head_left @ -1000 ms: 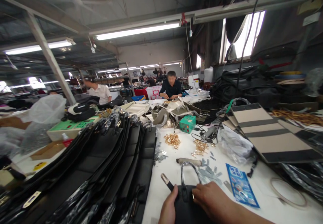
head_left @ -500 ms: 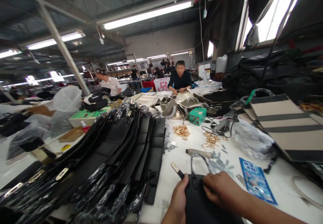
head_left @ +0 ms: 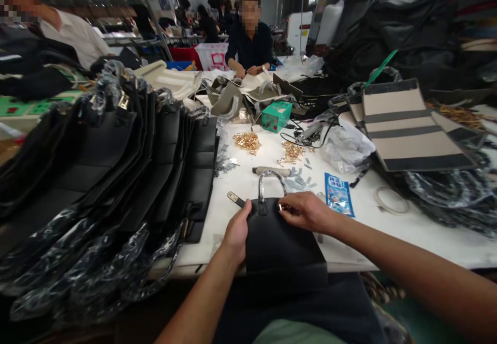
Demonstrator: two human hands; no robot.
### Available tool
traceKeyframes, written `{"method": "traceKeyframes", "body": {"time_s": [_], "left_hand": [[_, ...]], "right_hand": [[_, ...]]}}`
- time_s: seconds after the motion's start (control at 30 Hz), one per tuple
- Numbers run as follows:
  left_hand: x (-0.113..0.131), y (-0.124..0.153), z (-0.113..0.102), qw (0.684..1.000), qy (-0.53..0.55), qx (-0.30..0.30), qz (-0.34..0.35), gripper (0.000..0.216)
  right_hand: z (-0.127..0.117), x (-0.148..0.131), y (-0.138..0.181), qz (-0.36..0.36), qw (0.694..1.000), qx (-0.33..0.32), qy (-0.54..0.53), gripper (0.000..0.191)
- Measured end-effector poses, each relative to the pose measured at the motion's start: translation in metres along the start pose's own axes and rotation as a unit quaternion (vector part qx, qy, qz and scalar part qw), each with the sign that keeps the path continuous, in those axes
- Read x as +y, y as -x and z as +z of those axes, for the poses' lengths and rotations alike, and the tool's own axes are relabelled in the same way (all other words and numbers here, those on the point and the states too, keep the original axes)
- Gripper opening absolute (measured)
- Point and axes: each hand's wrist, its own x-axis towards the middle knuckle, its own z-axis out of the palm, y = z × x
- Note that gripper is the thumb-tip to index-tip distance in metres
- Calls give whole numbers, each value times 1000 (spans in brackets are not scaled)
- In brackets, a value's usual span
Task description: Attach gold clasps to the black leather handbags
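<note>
A small black handbag (head_left: 281, 238) lies on the white table (head_left: 240, 183) right in front of me, its plastic-wrapped handle (head_left: 271, 181) arching up at the far edge. My left hand (head_left: 236, 233) grips the bag's left top edge, beside a strap with a gold tip (head_left: 236, 198). My right hand (head_left: 306, 212) rests on the bag's right top corner, its fingers pinched on a small gold metal fitting (head_left: 280, 207).
A long row of black bags in plastic (head_left: 116, 178) fills the table's left side. Piles of gold fittings (head_left: 247, 141), a green box (head_left: 276, 116), a blue packet (head_left: 338, 193) and striped beige panels (head_left: 411, 132) lie beyond. A person in black (head_left: 250, 39) works at the far end.
The view has tilted down, so the table's near edge and my lap now show. Both hands stay on the bag; the right hand's fingers have closed onto the gold fitting.
</note>
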Motion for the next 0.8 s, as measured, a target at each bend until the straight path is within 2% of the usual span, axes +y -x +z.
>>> {"method": "traceKeyframes", "body": {"time_s": [0.4,0.8], "left_hand": [[5,-3,2,1000,11,-11,-8,55],[2,-2,2,999,17,-29,11,54]], "right_hand": [[8,10,-1,-32,999,31,19,15],[2,-10,-13,-18,989,-43,138,12]]}}
